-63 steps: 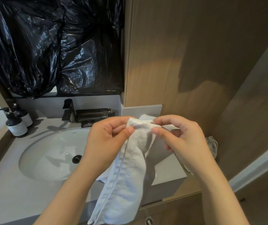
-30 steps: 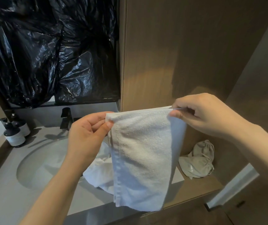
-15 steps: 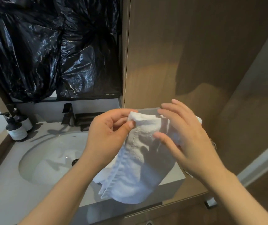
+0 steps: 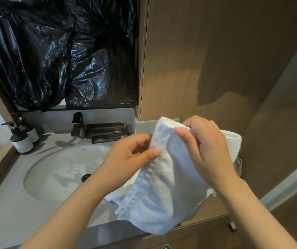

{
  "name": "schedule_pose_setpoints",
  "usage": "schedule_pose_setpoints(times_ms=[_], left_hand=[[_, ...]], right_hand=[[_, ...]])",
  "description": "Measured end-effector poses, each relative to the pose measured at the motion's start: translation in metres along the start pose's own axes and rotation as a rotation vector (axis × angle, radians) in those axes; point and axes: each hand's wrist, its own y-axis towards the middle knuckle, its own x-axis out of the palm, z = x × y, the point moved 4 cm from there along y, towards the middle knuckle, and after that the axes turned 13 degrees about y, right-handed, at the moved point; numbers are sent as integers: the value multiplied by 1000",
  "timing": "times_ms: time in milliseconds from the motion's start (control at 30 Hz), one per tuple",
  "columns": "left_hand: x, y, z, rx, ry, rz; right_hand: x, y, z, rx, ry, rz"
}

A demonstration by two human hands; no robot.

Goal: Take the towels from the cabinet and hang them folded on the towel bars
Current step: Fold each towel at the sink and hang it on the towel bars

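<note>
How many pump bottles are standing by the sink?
2. Both stand on the counter at the sink's far left: the front bottle, and the rear bottle just behind it, partly hidden. More may sit out of view.

towel [image 4: 164, 186]: white | sink [image 4: 54, 177]: white | plastic sheet [image 4: 58, 51]: glossy black | counter [image 4: 9, 212]: grey | cabinet [image 4: 207, 60]: brown woodgrain | bottles [image 4: 21, 141]: black, white labels

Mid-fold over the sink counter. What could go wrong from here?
1. The right hand grips the top of the white towel; of the left hand only the thumb visibly touches its edge, so the fold may slip open.
2. The towel's loose lower end hangs beside the sink and could dip in if lowered.
</note>
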Motion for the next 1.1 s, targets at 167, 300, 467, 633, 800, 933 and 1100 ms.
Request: schedule_pose_setpoints(times_ms=[167,300,467,633,800,933,1100], left_hand=[[10,-5,-10,10,133,18],[11,-3,-1,93,170,77],[6,0,-13,47,198,3],[1,-6,-56,-74,293,-163],[-9,-14,-91,-112,412,-144],[-23,-18,-109,-86,432,-73],[-46,-12,-120,-11,459,-50]], right_hand=[[-10,9,-2,57,-27,-112],[-18,26,-8,115,40,-258],[-15,30,-12,116,92,-202],[-10,34,-11,136,113,-120],[3,28,-9,180,165,-80],[15,20,1,281,243,10],[32,2,29,432,289,66]])
